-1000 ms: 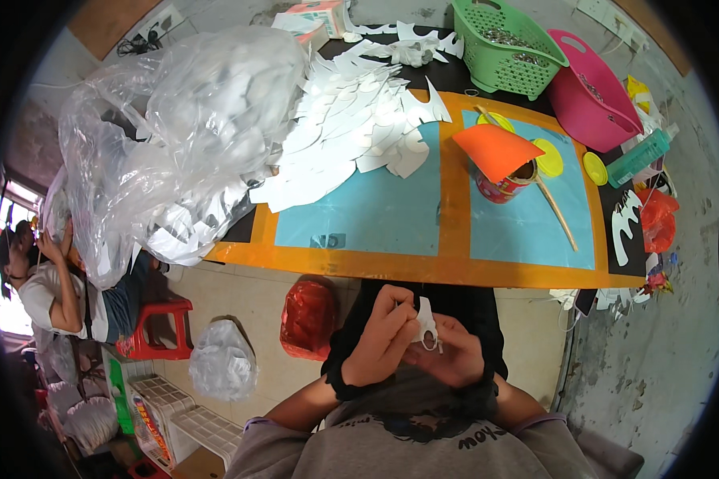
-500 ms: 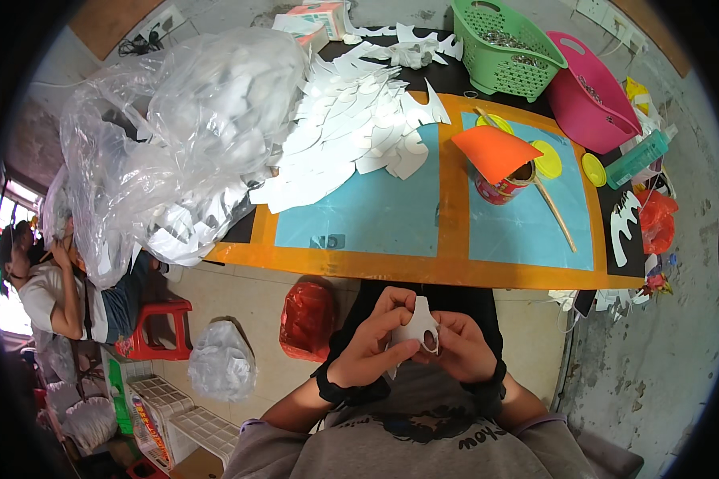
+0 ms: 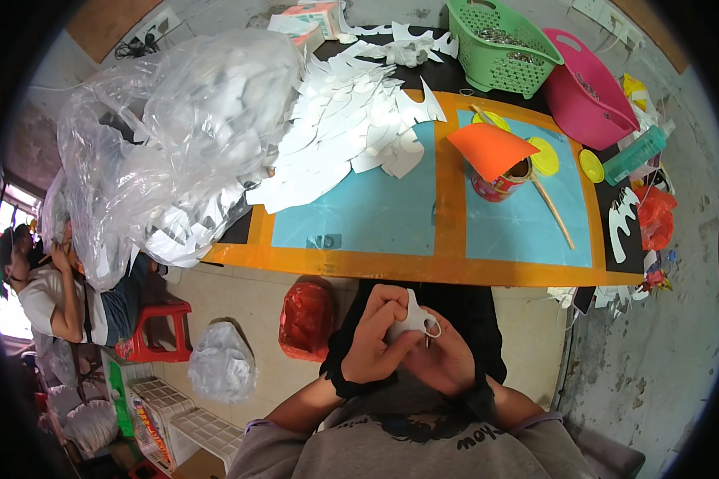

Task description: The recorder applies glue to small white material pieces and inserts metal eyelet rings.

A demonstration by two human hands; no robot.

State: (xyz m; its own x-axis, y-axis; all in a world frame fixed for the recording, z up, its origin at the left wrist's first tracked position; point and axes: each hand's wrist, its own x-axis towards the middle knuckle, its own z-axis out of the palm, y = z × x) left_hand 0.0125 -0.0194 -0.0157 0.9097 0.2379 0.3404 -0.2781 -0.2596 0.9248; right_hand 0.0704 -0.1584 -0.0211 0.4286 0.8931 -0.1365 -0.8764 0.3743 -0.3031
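Close in front of my body, over my lap, my left hand (image 3: 375, 342) pinches a white cut-out piece (image 3: 412, 318) between thumb and bent fingers. The piece is thin and curved, with a looped hole at its right end. My right hand (image 3: 446, 361) is closed just below that loop, its fingertips touching the piece's edge. A tiny shiny bit shows at these fingertips, too small to name. Beyond my hands stands the table (image 3: 351, 266), with a heap of similar white cut-outs (image 3: 351, 120) on it.
A big clear plastic bag (image 3: 208, 104) of white pieces sits left. Green (image 3: 503, 68) and pink (image 3: 587, 100) baskets hold small metal parts. An orange sheet (image 3: 491, 150) covers a can (image 3: 499, 188) beside a stick (image 3: 553, 211). A person (image 3: 64, 295) sits far left; a red bag (image 3: 305, 321) lies on the floor.
My right hand has dropped lower and turned, its fingers now under the loop of the white piece. The piece has tilted in my left hand, which keeps its hold.
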